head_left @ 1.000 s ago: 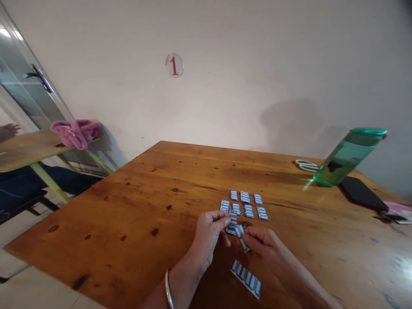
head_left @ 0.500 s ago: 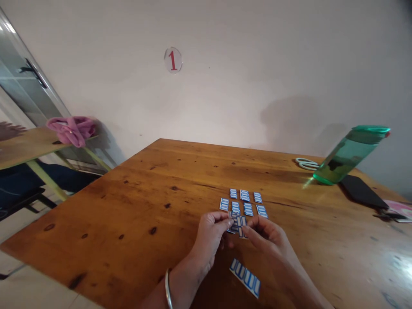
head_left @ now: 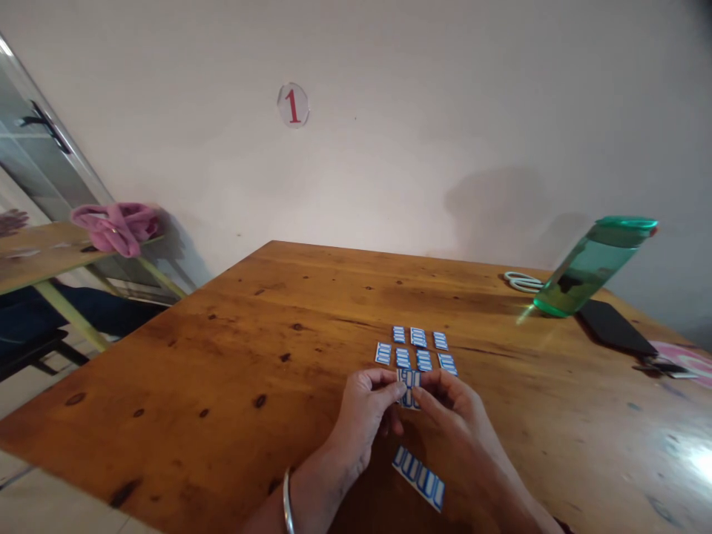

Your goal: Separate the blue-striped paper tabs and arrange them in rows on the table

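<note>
My left fingers [head_left: 391, 393] and right fingers [head_left: 432, 404] pinch blue-bordered label pieces [head_left: 410, 380] over the wooden bench [head_left: 311, 319]; a longer label strip [head_left: 419, 478] lies nearer me.

From my station I saw a pale wall [head_left: 361, 170] across the upper frame, a clear disc [head_left: 293, 104] with a red 1 fixed to it, left of centre. A door [head_left: 41, 170] with a black handle [head_left: 51, 130] showed at upper left. Below it, I made out another table [head_left: 33, 259] on yellowish legs, a bunched pink cloth [head_left: 118, 228] on its end and a dark blue seat [head_left: 25, 319] underneath. At the right of my frame, a green bottle [head_left: 595, 263] appeared tilted, with a looped white cable [head_left: 523, 282] just beside it, a flat black object [head_left: 615, 328] near its base, and a pink item [head_left: 693, 362] at the edge.
</note>
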The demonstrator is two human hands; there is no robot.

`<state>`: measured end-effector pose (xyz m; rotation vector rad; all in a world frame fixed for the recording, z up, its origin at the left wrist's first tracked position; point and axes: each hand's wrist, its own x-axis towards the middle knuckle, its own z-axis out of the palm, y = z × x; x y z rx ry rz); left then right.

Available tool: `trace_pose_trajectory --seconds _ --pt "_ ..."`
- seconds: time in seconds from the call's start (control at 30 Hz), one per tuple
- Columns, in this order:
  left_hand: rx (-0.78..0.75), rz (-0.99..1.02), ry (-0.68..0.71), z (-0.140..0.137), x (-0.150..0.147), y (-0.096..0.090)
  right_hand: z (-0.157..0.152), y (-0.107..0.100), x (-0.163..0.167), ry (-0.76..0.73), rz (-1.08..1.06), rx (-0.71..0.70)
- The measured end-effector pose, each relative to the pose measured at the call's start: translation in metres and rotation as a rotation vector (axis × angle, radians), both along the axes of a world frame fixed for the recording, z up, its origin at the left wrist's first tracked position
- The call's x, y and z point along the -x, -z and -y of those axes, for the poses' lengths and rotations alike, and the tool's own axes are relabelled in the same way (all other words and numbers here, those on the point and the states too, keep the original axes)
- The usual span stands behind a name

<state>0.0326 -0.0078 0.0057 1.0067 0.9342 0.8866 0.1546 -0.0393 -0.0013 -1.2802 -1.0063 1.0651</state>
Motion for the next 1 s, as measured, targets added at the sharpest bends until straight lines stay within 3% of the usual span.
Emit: trace_pose_trajectory --seconds 0.23,0.4,0.63,0.73,1.0 --pt "0.107 0.115 0.031 0.0 0.003 -0.001 0.002 -0.004 -0.003 -0.096 -0.247 0.054" --pt "0.153 0.18 0.08 -0.001 0.004 -0.001 0.002 -0.006 -0.004 -0.076 -0.305 0.087" --pt "0.033 0.091 -0.076 -0.003 0.005 -0.005 0.0 -0.009 -0.008 0.114 -0.213 0.039" --pt "0.012 0.112 -0.082 -0.003 0.005 -0.007 -0.002 -0.009 -0.008 0.188 -0.145 0.004" --pt "-0.067 0.007 -0.095 0.0 0.0 0.0 -0.002 0.002 -0.001 -0.018 -0.205 0.028"
